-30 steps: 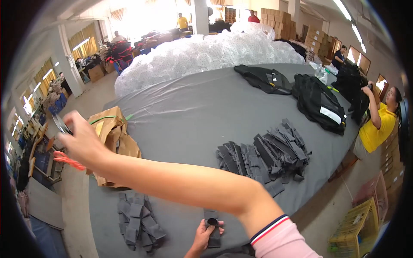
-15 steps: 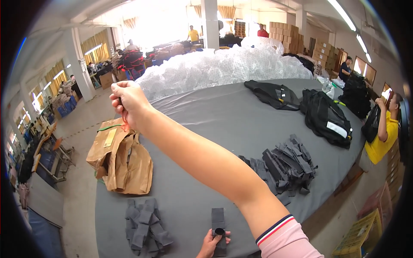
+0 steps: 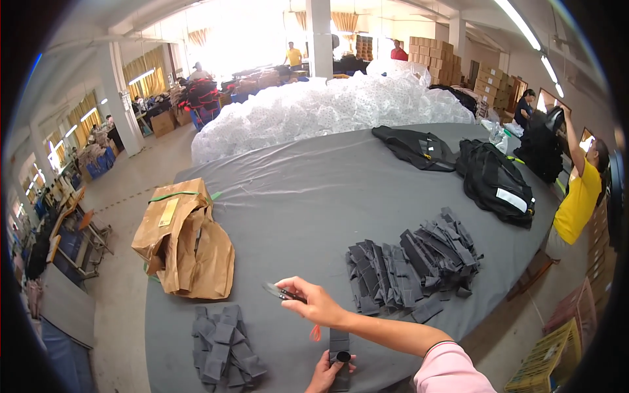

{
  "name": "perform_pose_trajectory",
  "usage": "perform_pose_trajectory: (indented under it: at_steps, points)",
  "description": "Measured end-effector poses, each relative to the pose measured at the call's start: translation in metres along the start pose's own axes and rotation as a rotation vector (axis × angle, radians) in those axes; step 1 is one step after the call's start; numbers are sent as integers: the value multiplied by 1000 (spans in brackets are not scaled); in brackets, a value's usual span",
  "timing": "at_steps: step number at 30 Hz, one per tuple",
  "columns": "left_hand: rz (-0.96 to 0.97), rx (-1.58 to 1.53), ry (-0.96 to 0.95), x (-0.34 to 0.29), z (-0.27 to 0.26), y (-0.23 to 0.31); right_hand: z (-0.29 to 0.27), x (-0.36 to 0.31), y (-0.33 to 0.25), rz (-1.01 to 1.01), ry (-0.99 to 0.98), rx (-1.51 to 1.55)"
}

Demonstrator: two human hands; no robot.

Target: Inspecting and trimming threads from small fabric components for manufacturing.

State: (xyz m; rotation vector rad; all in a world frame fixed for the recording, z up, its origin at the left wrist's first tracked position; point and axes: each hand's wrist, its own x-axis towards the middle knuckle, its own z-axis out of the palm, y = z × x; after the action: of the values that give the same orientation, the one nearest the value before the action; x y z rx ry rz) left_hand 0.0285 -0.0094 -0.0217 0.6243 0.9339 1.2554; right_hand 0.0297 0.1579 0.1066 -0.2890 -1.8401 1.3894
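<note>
My right hand (image 3: 316, 306) is closed on a pair of thread snips (image 3: 285, 294), with the metal blade end sticking out to the left. A red-orange cord (image 3: 316, 333) dangles below that hand. Lower down, my left hand (image 3: 324, 376) grips a dark grey fabric strap (image 3: 339, 341) that shows a round dark opening beside the thumb. To the left lies a loose pile of similar straps (image 3: 226, 344). A larger heap of dark grey strap pieces (image 3: 413, 265) sits right of my right forearm.
A crumpled brown paper bag (image 3: 196, 249) stands at the left of the grey-covered table (image 3: 282, 209). Black mesh bags (image 3: 496, 183) lie at the far right, and clear plastic wrapping (image 3: 334, 105) is heaped behind. A person in yellow (image 3: 576, 203) works at the right edge.
My right hand has come from above the paper bag down and right, close to the left hand; the snips now show. The person in yellow has raised an arm.
</note>
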Motion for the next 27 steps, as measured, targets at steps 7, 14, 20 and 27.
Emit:
perform_pose_trajectory:
  at_steps: [7,14,20,27]
  points:
    - [-18,35,4,9,-6,-14,-93,156,-62,53,348,669]
    - [-11,18,58,-5,-13,-11,-38,115,-94,105,-65,417]
    - [-19,29,25,5,-5,-7,22,-7,-32,228,-676,8]
    - [171,307,-72,18,-31,-38,51,-64,-22,258,-786,-16]
